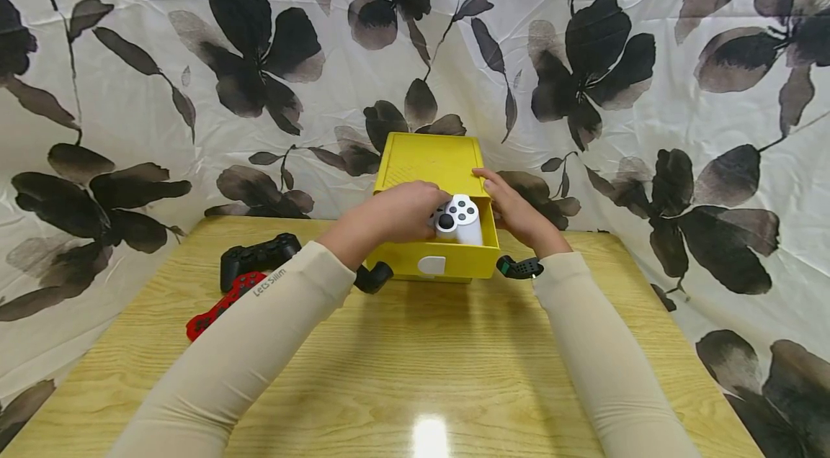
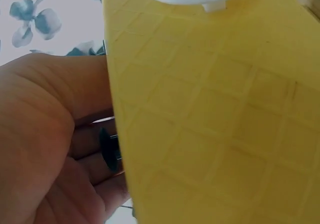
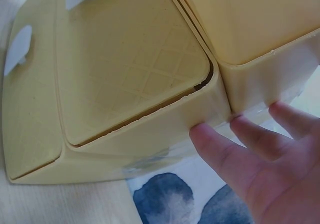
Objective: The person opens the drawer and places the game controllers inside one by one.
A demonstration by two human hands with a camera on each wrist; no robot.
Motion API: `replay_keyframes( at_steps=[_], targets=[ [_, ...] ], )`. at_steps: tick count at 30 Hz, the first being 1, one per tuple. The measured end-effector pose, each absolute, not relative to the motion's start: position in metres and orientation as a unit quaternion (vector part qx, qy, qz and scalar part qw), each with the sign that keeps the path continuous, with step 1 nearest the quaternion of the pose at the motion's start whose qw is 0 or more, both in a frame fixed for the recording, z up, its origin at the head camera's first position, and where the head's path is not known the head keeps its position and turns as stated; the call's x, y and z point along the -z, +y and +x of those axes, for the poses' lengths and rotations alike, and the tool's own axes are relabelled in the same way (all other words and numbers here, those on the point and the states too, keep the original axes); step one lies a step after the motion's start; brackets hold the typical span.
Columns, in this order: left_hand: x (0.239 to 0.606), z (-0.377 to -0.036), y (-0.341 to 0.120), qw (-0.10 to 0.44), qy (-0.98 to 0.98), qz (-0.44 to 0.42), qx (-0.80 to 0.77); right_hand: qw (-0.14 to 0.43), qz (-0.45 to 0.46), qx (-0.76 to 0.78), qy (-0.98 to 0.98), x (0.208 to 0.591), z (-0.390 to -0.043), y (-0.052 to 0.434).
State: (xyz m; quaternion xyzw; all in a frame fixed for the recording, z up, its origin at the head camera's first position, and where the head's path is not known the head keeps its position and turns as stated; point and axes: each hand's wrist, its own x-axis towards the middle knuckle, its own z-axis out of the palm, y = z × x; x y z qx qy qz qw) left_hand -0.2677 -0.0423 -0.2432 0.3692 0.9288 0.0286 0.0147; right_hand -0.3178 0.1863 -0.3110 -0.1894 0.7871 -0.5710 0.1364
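Cream fabric sleeves (image 1: 259, 357) fill the near foreground, running forward over a pale wood-grain table (image 1: 402, 364) to a yellow plastic drawer box (image 1: 431, 159). White plastic game controller (image 1: 464, 223) with dark round buttons sits inside the box's pulled-out yellow drawer (image 1: 467, 262), behind its front wall, 1 handle pointing back toward the wearer. Key relation: controller is just right of the left hand (image 1: 405, 212), touching it, and left of the right hand (image 1: 519, 212), so the left is nearer. Long axis looks roughly crosswise, but the left half is covered, so can't be sure. Left fingers curl around the covered end; left wrist view shows 1 black thumbstick (image 2: 110, 149) between them, exact grip partly hidden by the drawer front. Right fingers are spread, tips against the box's right side, holding nothing. 2 more controllers, 1 black plastic gamepad (image 1: 253, 256) and 1 red plastic gamepad (image 1: 218, 310), lie left of the box, well apart from it.
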Motion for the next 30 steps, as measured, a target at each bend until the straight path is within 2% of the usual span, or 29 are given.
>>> replay_keyframes(
  at_steps=[8, 30],
  targets=[
    [0.246, -0.271, -0.041, 0.028, 0.925, 0.379, -0.02, 0.137, -0.188, 0.575, 0.785, 0.312, -0.318, 0.187],
    [0.256, -0.291, -0.043, 0.109, 0.931, 0.347, -0.034, 0.141, -0.183, 0.574, 0.786, 0.31, -0.317, 0.186]
  ],
)
